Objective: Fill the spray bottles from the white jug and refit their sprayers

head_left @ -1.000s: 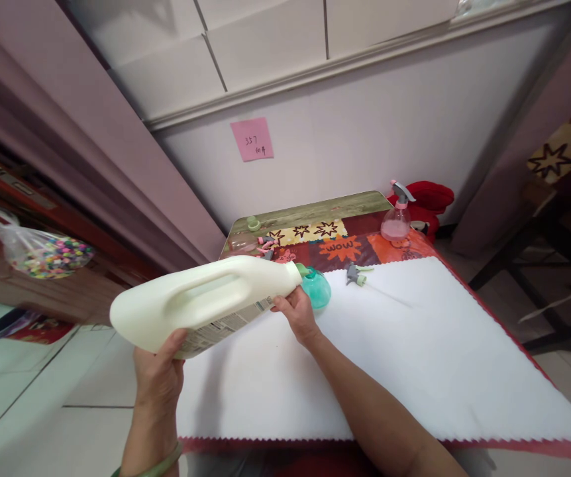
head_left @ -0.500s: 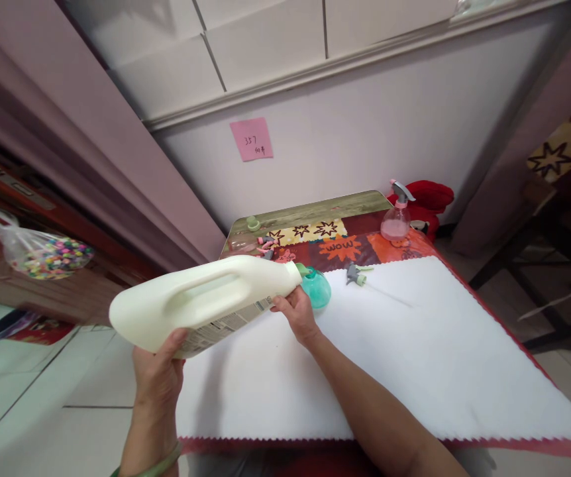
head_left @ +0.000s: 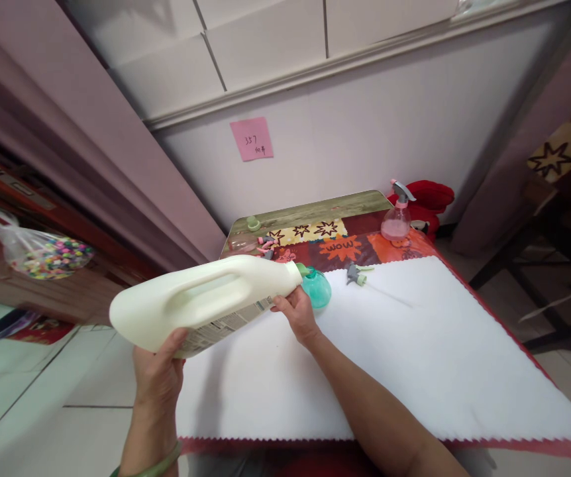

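My left hand (head_left: 159, 374) grips the base end of a large cream plastic jug (head_left: 201, 301), which lies tipped almost flat over the table's left edge. Its mouth meets the neck of a small teal bottle (head_left: 316, 288) standing on the white cloth (head_left: 415, 358). My right hand (head_left: 298, 315) is closed under the jug's neck, right beside the teal bottle. A grey and green spray head (head_left: 356, 273) with its thin tube lies loose on the cloth, just right of the teal bottle.
A pink spray bottle (head_left: 397, 222) stands at the table's far right corner, with a red soft toy (head_left: 427, 199) behind it. Small caps and pink bits (head_left: 263, 242) lie at the far left. A bag of coloured beads (head_left: 42, 255) hangs at left. A pink note (head_left: 252, 139) is on the wall.
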Available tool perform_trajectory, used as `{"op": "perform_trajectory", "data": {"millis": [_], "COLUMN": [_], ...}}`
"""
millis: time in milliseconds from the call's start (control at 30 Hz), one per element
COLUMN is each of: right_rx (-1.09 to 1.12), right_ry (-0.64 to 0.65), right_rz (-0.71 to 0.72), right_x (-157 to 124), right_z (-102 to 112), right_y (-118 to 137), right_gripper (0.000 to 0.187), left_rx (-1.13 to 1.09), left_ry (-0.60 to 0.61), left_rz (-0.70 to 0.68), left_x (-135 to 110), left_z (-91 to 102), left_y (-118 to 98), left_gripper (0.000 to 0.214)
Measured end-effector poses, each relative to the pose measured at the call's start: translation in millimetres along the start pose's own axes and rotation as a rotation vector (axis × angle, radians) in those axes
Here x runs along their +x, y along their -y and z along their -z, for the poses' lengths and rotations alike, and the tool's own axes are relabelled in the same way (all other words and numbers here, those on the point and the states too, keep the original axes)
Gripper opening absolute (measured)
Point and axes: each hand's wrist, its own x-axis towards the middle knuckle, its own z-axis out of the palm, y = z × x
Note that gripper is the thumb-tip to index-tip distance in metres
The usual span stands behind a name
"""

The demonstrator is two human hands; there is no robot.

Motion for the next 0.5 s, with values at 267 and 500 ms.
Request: {"op": "perform_trajectory", "data": {"millis": [267,500], "right_rx": [0.001,0.001], "right_ry": [-0.005,-0.009], "right_rz": [-0.007,0.0], "right_x": [0.2,-0.4], "right_z": [-0.5,-1.0], "right_y": [1.2,2.9], "right_gripper": [0.06,0.057], "left_rx": [-0.001,0.009], "left_ry": [-0.011,-0.003], "left_rz": [0.006,0.009], "left_x": [0.0,-1.2], "left_z": [1.8,0.1], "left_y": [1.4,-0.8], "left_gripper": [0.064,0.061]}}
